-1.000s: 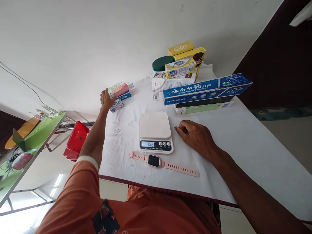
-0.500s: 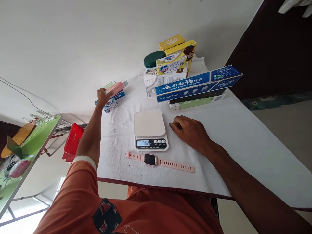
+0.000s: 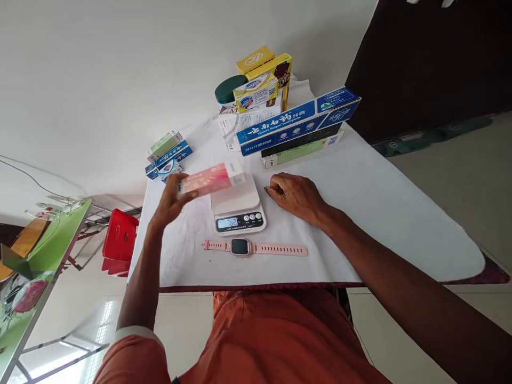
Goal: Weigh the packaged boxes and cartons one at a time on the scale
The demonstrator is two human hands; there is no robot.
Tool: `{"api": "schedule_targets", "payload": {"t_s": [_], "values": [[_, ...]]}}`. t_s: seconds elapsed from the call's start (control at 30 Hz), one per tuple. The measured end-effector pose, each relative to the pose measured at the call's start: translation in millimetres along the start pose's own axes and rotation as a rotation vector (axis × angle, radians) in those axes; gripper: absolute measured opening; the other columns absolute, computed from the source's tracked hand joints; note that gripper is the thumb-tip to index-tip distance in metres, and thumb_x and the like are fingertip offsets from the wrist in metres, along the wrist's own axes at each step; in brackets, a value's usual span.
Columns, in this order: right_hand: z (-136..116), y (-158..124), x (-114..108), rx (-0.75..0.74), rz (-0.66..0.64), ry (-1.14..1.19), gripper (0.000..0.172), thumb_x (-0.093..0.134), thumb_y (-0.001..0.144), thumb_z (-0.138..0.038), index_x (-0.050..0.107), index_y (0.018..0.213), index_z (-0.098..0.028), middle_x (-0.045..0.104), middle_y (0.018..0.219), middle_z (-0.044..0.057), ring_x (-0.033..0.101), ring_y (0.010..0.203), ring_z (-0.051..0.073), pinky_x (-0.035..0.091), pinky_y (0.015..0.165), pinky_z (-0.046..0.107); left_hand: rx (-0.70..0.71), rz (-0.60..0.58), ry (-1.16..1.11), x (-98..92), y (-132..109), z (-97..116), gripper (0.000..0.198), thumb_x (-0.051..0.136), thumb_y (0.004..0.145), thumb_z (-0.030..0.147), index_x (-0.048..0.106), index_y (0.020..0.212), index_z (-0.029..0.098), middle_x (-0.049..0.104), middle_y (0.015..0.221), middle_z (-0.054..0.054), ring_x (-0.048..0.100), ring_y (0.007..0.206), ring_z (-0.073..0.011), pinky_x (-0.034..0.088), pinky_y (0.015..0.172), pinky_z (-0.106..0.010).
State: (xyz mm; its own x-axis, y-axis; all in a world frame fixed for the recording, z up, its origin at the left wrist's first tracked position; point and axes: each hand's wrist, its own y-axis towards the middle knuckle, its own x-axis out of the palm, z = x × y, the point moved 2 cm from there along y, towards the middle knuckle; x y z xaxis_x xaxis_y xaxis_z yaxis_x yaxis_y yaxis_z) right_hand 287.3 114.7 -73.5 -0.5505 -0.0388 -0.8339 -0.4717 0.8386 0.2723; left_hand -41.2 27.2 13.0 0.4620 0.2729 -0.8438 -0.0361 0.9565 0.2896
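My left hand (image 3: 170, 198) grips one end of a pink box (image 3: 211, 180) and holds it in the air just above the left side of a white kitchen scale (image 3: 237, 205). The scale's display reads 362. My right hand (image 3: 295, 194) rests on the white tablecloth (image 3: 360, 213) right of the scale, fingers curled loosely with nothing in them. A pink smartwatch (image 3: 248, 248) lies flat in front of the scale.
Small green and blue boxes (image 3: 167, 153) lie at the table's far left. A long blue toothpaste box (image 3: 298, 121) sits on other boxes at the back, with yellow boxes (image 3: 264, 66) and a green lid behind. A red stool (image 3: 119, 240) and green table stand left.
My left hand lifted the pink box off the small pile at the far left and carried it right, over the scale. My right hand stayed beside the scale.
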Motion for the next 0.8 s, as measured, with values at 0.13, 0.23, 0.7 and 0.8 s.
{"api": "schedule_targets", "payload": {"t_s": [0.13, 0.23, 0.7, 0.8], "values": [[-0.4, 0.6, -1.9, 0.024, -0.023, -0.003, 0.020, 0.051, 0.097, -0.024, 0.063, 0.082, -0.020, 0.072, 0.087, 0.008, 0.061, 0.076, 0.021, 0.035, 0.068, 0.032, 0.112, -0.104, -0.077, 27.2, 3.6, 29.9, 0.044, 0.069, 0.094, 0.053, 0.057, 0.126, 0.026, 0.061, 0.120, -0.009, 0.061, 0.111, -0.0289, 0.053, 0.098, -0.044], [-1.1, 0.7, -4.4, 0.030, -0.042, 0.007, 0.020, 0.050, 0.098, -0.023, 0.067, 0.087, -0.019, 0.075, 0.093, 0.010, 0.064, 0.079, 0.022, 0.037, 0.070, 0.032, 0.095, -0.125, -0.084, 38.0, 10.0, 36.4, 0.045, 0.069, 0.094, 0.055, 0.057, 0.126, 0.025, 0.061, 0.120, -0.010, 0.062, 0.110, -0.0292, 0.053, 0.096, -0.044], [-5.3, 0.3, -9.9, 0.034, -0.105, -0.020, 0.022, 0.049, 0.103, -0.023, 0.068, 0.092, -0.018, 0.077, 0.102, 0.011, 0.068, 0.088, 0.023, 0.037, 0.071, 0.032, 0.080, -0.051, -0.059, 6.0, 12.4, 53.7, 0.058, 0.072, 0.092, 0.061, 0.057, 0.139, 0.030, 0.065, 0.142, -0.011, 0.062, 0.135, -0.0315, 0.050, 0.113, -0.052], [-6.0, 0.3, -10.9, 0.033, -0.106, -0.012, 0.021, 0.050, 0.103, -0.022, 0.068, 0.093, -0.018, 0.076, 0.102, 0.011, 0.068, 0.088, 0.022, 0.037, 0.072, 0.032, 0.115, -0.017, -0.053, 2.8, 15.3, 64.1, 0.060, 0.074, 0.091, 0.060, 0.057, 0.141, 0.031, 0.065, 0.141, -0.011, 0.062, 0.135, -0.0313, 0.050, 0.113, -0.051]]}}
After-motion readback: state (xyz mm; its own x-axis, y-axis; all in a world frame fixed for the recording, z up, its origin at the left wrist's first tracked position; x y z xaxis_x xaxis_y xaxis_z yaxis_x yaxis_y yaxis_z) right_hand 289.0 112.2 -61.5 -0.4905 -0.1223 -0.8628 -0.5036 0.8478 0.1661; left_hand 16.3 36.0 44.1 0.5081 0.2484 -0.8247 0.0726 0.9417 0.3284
